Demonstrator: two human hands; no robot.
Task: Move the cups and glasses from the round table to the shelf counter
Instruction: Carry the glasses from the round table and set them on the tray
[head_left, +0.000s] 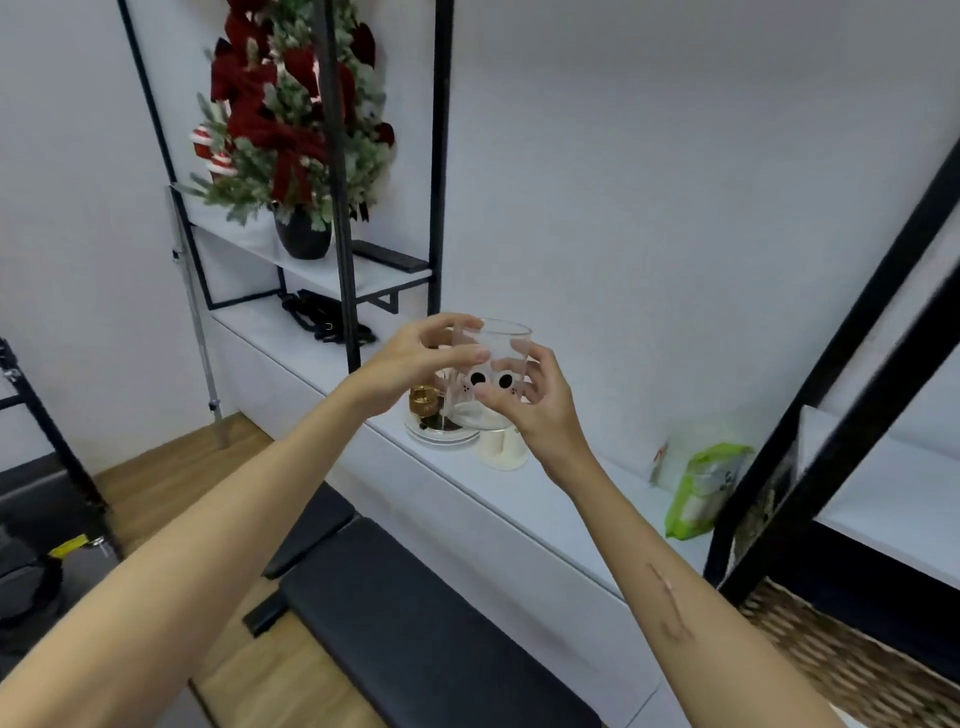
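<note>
Your left hand (415, 358) and right hand (535, 400) both grasp a clear glass (493, 358), fingers closed on its sides. You hold it above the white bench (519, 499), over a cream cup (501, 449).

A plain white wall (675, 182) backs a long white counter (519, 499) that runs diagonally from upper left to lower right. Rising from the counter, a black metal shelf frame (337, 182) carries a white shelf board (363, 270) just above the counter's far end; on that board stands a decorated Christmas tree (291, 114) in a dark pot. Another black frame (857, 389) with white shelves stands at the counter's right end. In front of the counter lies a black padded bench (415, 623) on a light wooden floor (171, 478). The light is even and soft.
</note>
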